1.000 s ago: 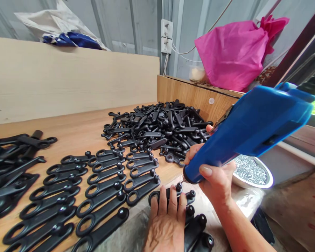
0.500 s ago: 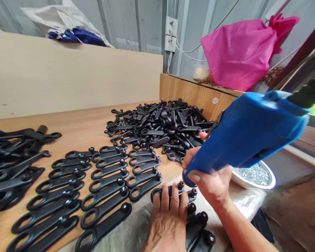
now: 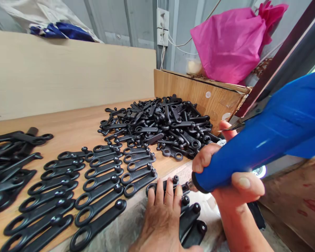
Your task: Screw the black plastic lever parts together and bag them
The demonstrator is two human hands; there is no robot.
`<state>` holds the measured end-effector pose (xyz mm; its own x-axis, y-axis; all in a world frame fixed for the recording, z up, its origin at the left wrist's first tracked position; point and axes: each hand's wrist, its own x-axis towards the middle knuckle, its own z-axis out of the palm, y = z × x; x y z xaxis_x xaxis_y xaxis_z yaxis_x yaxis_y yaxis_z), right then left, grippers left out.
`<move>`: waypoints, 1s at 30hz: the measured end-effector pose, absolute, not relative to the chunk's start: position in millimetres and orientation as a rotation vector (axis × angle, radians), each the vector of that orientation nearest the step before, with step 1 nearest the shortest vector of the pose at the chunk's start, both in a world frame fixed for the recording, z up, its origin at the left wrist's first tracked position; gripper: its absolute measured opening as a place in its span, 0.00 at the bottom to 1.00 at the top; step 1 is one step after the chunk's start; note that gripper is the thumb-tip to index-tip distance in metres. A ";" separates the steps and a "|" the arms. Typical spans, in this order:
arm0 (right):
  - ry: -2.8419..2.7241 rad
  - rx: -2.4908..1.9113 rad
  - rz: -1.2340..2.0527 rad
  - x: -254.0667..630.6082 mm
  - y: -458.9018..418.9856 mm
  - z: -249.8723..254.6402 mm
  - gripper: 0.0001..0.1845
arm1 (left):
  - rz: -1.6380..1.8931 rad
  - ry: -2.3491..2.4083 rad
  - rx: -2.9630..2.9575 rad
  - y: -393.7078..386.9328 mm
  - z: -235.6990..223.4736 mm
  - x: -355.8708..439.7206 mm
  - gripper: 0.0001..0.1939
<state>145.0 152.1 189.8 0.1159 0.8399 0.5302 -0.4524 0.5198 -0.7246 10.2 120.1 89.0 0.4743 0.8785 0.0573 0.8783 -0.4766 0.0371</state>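
At the lower centre of the frame, a row of black ring-ended levers (image 3: 190,220) is partly covered by the left hand (image 3: 160,215), its fingers laid down slightly apart. To the right, a blue power screwdriver (image 3: 262,136) is gripped by the right hand (image 3: 235,196), its fingers wrapped around the barrel; whether the tool's tip touches the nearest lever cannot be told. Farther left, more levers (image 3: 101,190) are laid in three columns. At mid-frame a jumbled heap (image 3: 157,120) of them is piled, and another heap (image 3: 13,168) is cut off by the left edge. At upper right, a pink bag (image 3: 231,45) is seen.
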 end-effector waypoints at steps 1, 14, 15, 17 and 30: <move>-1.093 -0.434 1.026 146.5 151.5 189.6 0.17 | 0.092 1.591 2.690 119.5 91.5 9.6 0.28; -1.074 -0.428 1.116 153.7 150.5 182.0 0.40 | 0.078 1.602 2.680 117.5 98.9 10.7 0.27; -1.081 -0.443 1.103 153.4 150.3 181.4 0.39 | 0.078 1.616 2.678 117.6 98.3 11.3 0.26; -1.087 -0.462 1.085 152.2 150.0 180.4 0.40 | 0.079 1.640 2.674 117.9 96.9 12.4 0.26; -1.043 -0.540 1.130 145.8 150.0 185.3 0.41 | 0.103 1.652 2.713 119.0 94.0 13.1 0.25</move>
<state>145.8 150.0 185.3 0.0571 0.9167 0.3954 -0.4680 0.3744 -0.8005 13.1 119.0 94.0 0.4577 0.8860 0.0743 0.8884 -0.4591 0.0023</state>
